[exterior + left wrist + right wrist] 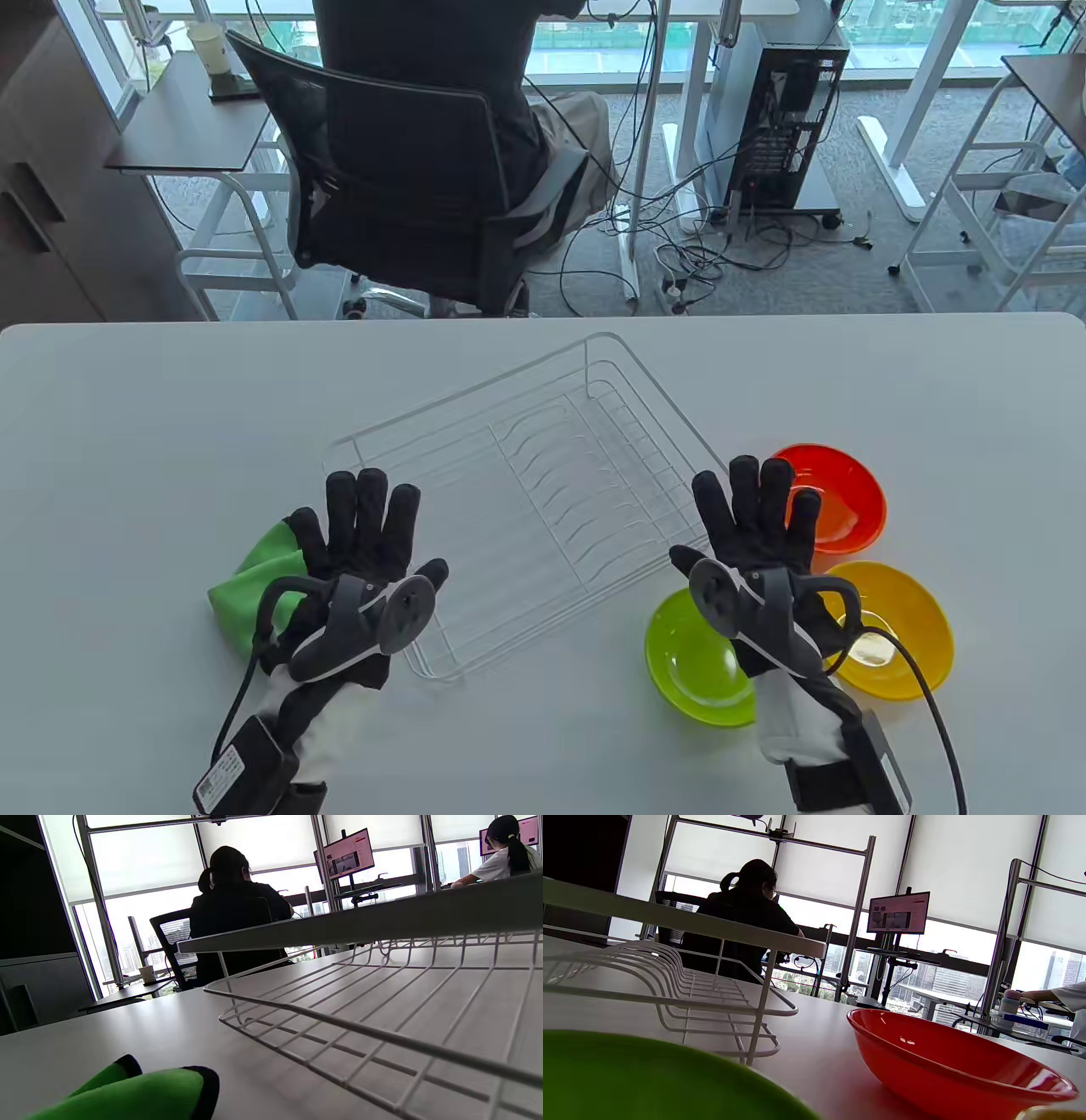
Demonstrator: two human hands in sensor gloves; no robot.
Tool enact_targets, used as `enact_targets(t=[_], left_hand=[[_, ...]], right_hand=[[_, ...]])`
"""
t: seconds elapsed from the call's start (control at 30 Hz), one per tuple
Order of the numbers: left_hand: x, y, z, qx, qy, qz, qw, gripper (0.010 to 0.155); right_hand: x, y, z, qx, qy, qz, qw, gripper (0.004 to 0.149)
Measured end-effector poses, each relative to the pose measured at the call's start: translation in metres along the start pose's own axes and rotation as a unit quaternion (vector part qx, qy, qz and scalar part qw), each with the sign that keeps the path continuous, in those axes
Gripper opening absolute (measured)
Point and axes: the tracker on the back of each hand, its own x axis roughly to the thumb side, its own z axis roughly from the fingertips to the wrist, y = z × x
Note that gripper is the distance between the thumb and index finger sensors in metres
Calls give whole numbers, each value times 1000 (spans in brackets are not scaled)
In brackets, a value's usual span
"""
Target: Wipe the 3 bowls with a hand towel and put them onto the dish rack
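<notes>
My hands lie flat on a smooth pale grey table [153,407], matte and rounded at its far corners. My left hand [361,543] has its fingers straight and slightly fanned, holding nothing; under its outer edge the green hand towel [254,577] sits bunched up — soft cloth with a dark hem, seen close in the left wrist view [140,1094]. My right hand [755,526] is the same, fingers straight and spread, gripping nothing.

Between my hands sits the dish rack [526,501], thin white wire, turned at an angle to the table edge, with a row of curved plate ribs along its middle [670,980]. Its near corner is just beside my left wrist.

The three bowls cluster to the right of the rack — glossy, shallow and round. The green bowl [691,658] is nearest, partly under my right wrist; the yellow bowl [904,624] just right of it; the red bowl [848,501] behind, beyond my fingertips. All stand upright on the table, none in the rack.

Bare table stretches to the far edge. Past it a person in dark clothing [458,51] sits in a mesh office chair [382,187]; desks, cables and a computer tower [780,110] on grey carpet, windows behind.
</notes>
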Motion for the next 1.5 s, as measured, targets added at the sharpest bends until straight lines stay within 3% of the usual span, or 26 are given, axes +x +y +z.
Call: enact_targets(t=[0.9,1.3,1.5], left_hand=[[-4,0,-1,-22,9,1,1000,85],[-58,-13,0,-61,115,49,990,79],[-92,-40,4,-133,199,64,969,72]], right_hand=[[5,3,1,16,-5,10,1000,78],[8,5,1,33,-6,16,999,78],[8,6,1,41,-4,17,999,77]])
